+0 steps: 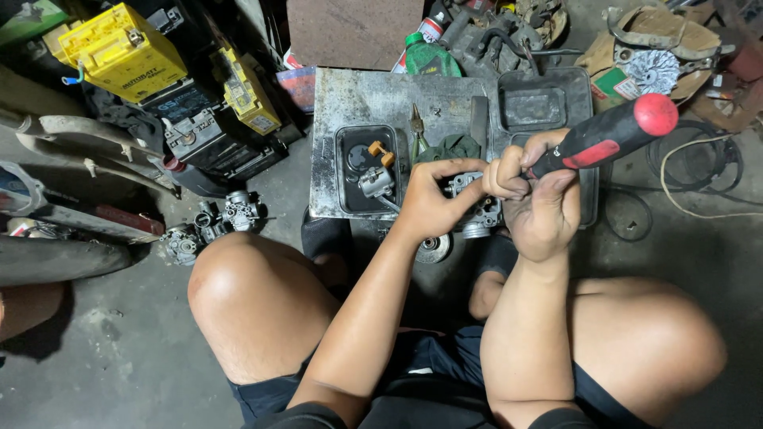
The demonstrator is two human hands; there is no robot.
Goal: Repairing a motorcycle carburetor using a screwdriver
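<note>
My left hand (433, 208) is clamped round the carburetor (477, 208), fingers curled over its top, pinning it at the near edge of the metal plate (358, 103). My right hand (540, 210) has a closed fist on the screwdriver (608, 135). Its red-and-black handle slants up and away to my right, so the long axis runs down-left, straight into the carburetor. The tip is hidden behind my fingers; I cannot tell where it sits. Both hands meet over the part, the left one nearer its body. A black tray (343, 171) with small parts lies just left, pliers (416, 127) beyond it.
</note>
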